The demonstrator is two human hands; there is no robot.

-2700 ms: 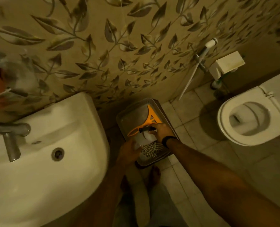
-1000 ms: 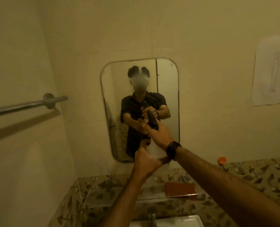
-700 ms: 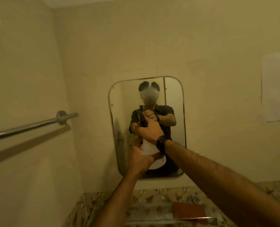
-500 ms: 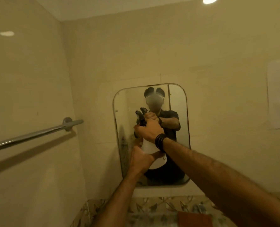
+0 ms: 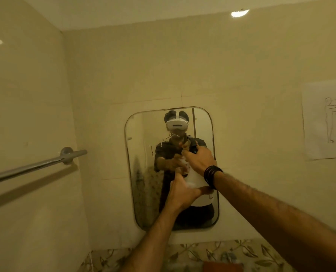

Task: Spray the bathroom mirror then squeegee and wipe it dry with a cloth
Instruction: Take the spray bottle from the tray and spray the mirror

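A rounded rectangular mirror (image 5: 143,173) hangs on the beige tiled wall straight ahead, with streaks and droplets on its upper middle. I hold a white spray bottle (image 5: 197,180) with a black trigger head up in front of the mirror's right half. My right hand (image 5: 199,159) grips the trigger head at the top, a dark band on that wrist. My left hand (image 5: 181,191) grips the bottle's body from below. The nozzle points at the glass. The mirror reflects a person wearing a white headset.
A chrome towel rail (image 5: 35,165) juts from the left wall at about hand height. A paper sheet with a line drawing (image 5: 328,118) is stuck on the wall at right. Leaf-patterned tiles (image 5: 183,256) run below the mirror, with a reddish object (image 5: 222,266) at the bottom edge.
I lifted the bottle from a tray on the floor up to the mirror. Over the last second both hands shifted right across the glass, and wet streaks now show on it.
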